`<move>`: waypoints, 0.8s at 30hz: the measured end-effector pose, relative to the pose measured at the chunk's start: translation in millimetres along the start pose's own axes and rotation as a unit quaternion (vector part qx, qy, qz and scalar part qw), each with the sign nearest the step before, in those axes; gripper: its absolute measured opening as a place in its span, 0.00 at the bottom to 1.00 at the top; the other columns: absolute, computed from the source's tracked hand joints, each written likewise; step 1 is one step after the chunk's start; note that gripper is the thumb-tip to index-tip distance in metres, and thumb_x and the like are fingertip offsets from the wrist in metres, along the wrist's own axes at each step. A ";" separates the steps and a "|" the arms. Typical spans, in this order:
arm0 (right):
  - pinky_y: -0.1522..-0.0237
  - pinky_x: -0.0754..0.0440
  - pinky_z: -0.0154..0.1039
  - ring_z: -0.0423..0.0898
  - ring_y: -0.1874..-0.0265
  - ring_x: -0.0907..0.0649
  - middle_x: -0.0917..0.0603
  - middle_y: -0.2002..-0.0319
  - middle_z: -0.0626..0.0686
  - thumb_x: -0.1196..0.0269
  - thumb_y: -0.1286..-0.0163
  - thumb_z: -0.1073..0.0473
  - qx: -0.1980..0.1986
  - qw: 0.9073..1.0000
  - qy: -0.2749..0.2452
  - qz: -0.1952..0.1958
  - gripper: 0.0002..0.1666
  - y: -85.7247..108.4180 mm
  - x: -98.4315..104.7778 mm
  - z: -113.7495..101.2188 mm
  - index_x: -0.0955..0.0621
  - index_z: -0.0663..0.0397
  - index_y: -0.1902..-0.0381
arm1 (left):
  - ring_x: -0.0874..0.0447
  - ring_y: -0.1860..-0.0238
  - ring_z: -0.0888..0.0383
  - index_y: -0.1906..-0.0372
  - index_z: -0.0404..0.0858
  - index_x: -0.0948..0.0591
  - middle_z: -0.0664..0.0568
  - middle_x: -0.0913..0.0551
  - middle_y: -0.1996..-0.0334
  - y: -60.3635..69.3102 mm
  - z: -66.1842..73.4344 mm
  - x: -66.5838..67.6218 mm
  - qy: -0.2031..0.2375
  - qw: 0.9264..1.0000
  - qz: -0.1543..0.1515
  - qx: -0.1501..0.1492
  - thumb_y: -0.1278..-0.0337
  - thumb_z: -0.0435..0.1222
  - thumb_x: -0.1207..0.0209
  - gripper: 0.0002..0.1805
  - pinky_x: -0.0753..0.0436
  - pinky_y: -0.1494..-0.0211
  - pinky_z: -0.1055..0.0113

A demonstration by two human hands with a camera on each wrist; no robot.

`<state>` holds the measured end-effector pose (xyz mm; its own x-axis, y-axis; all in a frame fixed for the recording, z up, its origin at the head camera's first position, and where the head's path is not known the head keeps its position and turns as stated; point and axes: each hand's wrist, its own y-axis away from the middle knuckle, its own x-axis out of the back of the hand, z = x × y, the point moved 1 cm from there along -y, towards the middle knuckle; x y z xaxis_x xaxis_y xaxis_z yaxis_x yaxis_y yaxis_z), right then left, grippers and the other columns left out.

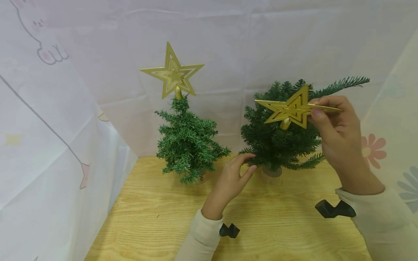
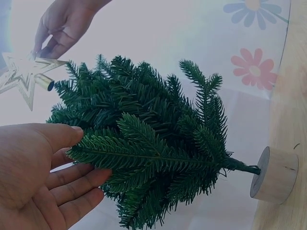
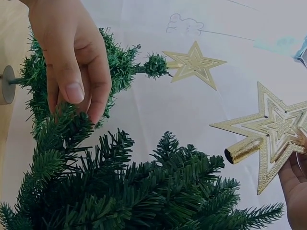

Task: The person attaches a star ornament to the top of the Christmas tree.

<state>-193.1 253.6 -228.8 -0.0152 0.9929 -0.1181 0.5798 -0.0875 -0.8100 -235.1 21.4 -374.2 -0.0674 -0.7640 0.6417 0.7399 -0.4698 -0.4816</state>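
A gold star tree topper (image 1: 290,110) is pinched by one point between the thumb and fingers of my right hand (image 1: 341,134). Its hollow socket (image 3: 244,149) faces the top of the dark green artificial Christmas tree (image 2: 158,129), apart from it. On that tree's left side, my left hand (image 1: 233,174) has relaxed, spread fingers at a branch tip (image 2: 96,146), thumb on one side and fingers on the other. Left of it stands a lighter green small tree (image 1: 189,141) with another gold star (image 1: 173,72) upright on its top.
Both trees stand on a wood-grain table (image 1: 156,224); the dark one has a round wooden base (image 2: 276,175). A pale printed cloth (image 1: 222,47) hangs close behind and at the sides. One long branch (image 1: 343,87) juts out to the right behind my right hand.
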 end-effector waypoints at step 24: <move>0.51 0.20 0.36 0.51 0.57 0.20 0.23 0.53 0.62 0.47 0.28 0.74 0.015 1.000 0.014 0.019 0.11 -13.2 3.9 3.3 0.29 0.77 0.50 | 0.27 0.40 0.63 0.33 0.50 0.29 0.59 0.25 0.40 1.5 1.0 -0.7 0.006 1.000 -0.010 0.011 0.29 0.48 0.47 0.23 0.23 0.41 0.62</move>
<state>-203.5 258.4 -220.5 0.0283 0.9907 -0.1332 0.5541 -0.1265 -0.8228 -233.3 21.7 -374.8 -0.0900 -0.7597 0.6440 0.7529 -0.4752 -0.4553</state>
